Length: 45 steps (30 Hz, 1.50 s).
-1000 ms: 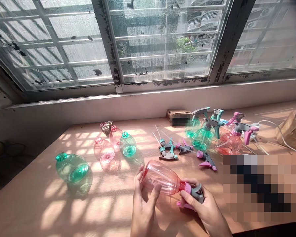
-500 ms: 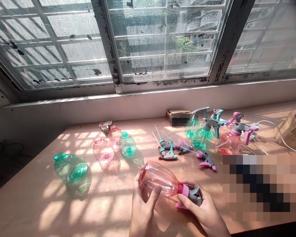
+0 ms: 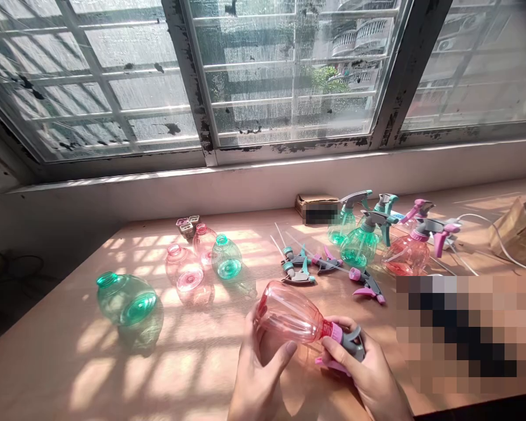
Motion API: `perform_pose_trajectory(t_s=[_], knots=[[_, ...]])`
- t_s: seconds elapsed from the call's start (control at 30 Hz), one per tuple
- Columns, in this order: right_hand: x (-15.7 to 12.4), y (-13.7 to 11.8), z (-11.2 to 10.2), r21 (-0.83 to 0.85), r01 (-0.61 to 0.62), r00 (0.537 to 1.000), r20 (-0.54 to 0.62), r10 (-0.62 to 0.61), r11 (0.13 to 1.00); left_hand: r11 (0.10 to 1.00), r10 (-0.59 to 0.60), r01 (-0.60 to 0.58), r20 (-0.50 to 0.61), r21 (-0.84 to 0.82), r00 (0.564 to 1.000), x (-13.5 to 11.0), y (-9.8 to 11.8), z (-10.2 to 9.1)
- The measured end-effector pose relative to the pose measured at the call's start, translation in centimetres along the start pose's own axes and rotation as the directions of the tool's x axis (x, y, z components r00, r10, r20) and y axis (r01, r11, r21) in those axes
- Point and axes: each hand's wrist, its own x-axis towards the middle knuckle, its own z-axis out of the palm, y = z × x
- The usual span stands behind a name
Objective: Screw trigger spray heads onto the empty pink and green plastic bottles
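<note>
A clear pink spray bottle [image 3: 291,313] lies tilted on its side in the air between my hands, its base to the left. My left hand [image 3: 263,365] cups the bottle's body near the base, thumb along the lower side. At the neck, my right hand [image 3: 359,362] grips the grey-and-pink trigger sprayer head [image 3: 339,336], thumb and fingers around the pink collar. The collar sits on the red neck; how tightly it is screwed on I cannot tell. Several loose trigger sprayer heads [image 3: 298,272] with thin tubes lie on the table just beyond the bottle.
Open bottles without heads stand at left: a green bottle [image 3: 127,301], a pink bottle [image 3: 184,269] and others. Fitted spray bottles [image 3: 359,245] stand at back right. A cardboard box [image 3: 318,207] is by the wall, a paper bag [image 3: 519,234] at far right. A blurred patch covers the right front.
Both hands and the pink spray bottle have shifted slightly to the right. The grip of each hand looks much the same, and the other bottles stay in place.
</note>
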Motion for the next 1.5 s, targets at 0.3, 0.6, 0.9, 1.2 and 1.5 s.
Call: perform_pose_trajectory(t_s=[0.3, 0.6, 0.9, 1.2, 1.5], knots=[[-0.3, 0.0, 0.7, -0.040, 0.051, 0.997, 0.053, -0.049, 0.998, 0.997, -0.073, 0.075, -0.044, 0.036, 0.996, 0.3, 1.6, 0.5], [-0.2, 0.0, 0.0, 0.029, 0.008, 1.000, -0.021, -0.007, 1.000, 0.999, -0.022, 0.021, 0.028, 0.026, 0.999, -0.2, 1.6, 0.8], [-0.7, 0.3, 0.7, -0.081, 0.107, 0.986, 0.140, -0.095, 0.991, 1.000, -0.013, 0.016, -0.132, 0.021, 0.991, 0.5, 1.2, 0.3], [-0.1, -0.5, 0.0, 0.021, 0.004, 1.000, -0.029, -0.003, 1.000, 0.999, -0.034, 0.033, -0.019, -0.010, 0.999, 0.3, 0.2, 0.2], [0.2, 0.4, -0.3, -0.009, 0.021, 0.997, 0.076, -0.020, 1.000, 0.995, -0.053, 0.056, 0.028, -0.086, 0.998, 0.2, 1.6, 0.3]])
